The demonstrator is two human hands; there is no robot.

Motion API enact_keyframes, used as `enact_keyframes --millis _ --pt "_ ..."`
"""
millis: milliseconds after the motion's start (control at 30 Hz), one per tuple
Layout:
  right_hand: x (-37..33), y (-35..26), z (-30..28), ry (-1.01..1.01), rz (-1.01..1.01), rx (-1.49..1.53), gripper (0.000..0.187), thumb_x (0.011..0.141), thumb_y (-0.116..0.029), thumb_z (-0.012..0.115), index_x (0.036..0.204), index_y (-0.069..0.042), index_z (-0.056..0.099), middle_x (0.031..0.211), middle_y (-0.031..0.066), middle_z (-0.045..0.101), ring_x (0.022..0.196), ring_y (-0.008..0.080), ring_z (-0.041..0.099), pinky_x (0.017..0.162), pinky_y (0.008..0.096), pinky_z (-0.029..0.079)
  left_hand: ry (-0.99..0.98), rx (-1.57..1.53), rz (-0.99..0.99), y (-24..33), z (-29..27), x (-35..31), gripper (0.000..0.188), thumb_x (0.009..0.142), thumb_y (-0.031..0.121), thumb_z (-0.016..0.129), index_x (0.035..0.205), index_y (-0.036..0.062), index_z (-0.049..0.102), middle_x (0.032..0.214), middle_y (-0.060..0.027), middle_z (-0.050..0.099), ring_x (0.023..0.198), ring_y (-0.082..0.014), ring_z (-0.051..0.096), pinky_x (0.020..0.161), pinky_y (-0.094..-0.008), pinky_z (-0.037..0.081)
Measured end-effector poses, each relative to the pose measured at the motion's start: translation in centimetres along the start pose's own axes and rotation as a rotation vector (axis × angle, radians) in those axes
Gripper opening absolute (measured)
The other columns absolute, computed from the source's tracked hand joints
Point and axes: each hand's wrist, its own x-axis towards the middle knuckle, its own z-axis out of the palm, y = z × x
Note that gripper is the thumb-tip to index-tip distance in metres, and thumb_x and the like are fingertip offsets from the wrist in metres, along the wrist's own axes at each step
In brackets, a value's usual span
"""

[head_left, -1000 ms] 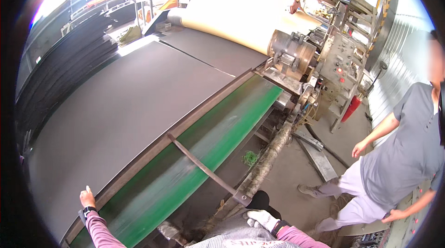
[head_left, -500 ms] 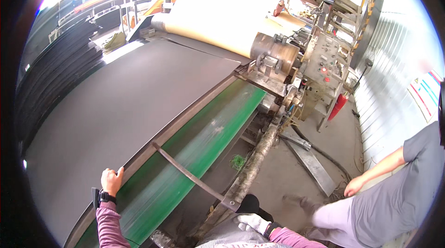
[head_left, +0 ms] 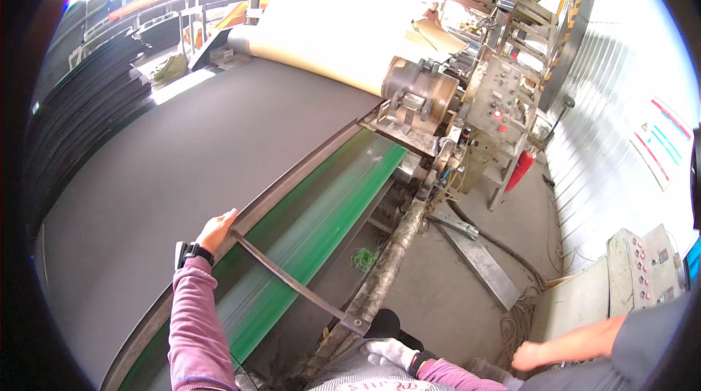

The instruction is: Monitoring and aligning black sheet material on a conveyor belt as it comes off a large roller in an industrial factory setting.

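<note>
My bare left hand (head_left: 217,230), with a black watch at the wrist, lies along the near edge of a wide dark sheet (head_left: 175,172), its fingers stretched forward. That edge runs beside a brown metal rail (head_left: 292,167). A metal crossbar (head_left: 292,274) reaches from the rail over a green belt (head_left: 314,234), which is streaked by motion. Near my body my right hand (head_left: 392,353), in a white glove, rests low against my checked apron (head_left: 350,370), fingers loosely extended and apparently holding nothing.
At the far end a tan web (head_left: 328,18) runs over a large roller (head_left: 423,88). A control panel (head_left: 498,92) stands by metal stairs and a red extinguisher (head_left: 520,170). To the right are a co-worker's arm (head_left: 577,343), a control cabinet (head_left: 642,267) and a metal plate (head_left: 478,263) on the floor.
My left hand has moved forward and right along the sheet's edge. The dark sheet has advanced to the roller. The co-worker has shifted toward the lower right, uncovering the cabinet.
</note>
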Motion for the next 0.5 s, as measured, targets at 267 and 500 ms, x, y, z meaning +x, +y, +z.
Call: enact_keyframes --millis 267,500 --pt "0.5 2.4 -1.3 0.004 -0.150 0.099 0.027 0.087 -0.028 0.056 0.102 -0.007 0.065 0.082 -0.0008 0.064 0.066 0.0069 0.055 0.056 0.0209 0.043 0.169 0.669 0.307 -19.4 -7.9 -10.8 0.033 0.092 0.016 0.043 0.124 0.0101 0.046 0.129 -0.0160 0.047 0.116 -0.0459 0.041 0.097 -0.0510 0.033" --pt "0.5 2.1 -1.3 -0.006 -0.049 0.068 0.028 0.087 -0.030 0.056 0.101 -0.007 0.065 0.078 0.0007 0.064 0.064 0.0080 0.056 0.052 0.0194 0.042 -0.048 0.801 0.092 -17.4 -8.9 -15.4 0.036 0.093 0.032 0.035 0.125 0.0183 0.045 0.121 -0.0208 0.051 0.106 -0.0485 0.049 0.093 -0.0459 0.041"
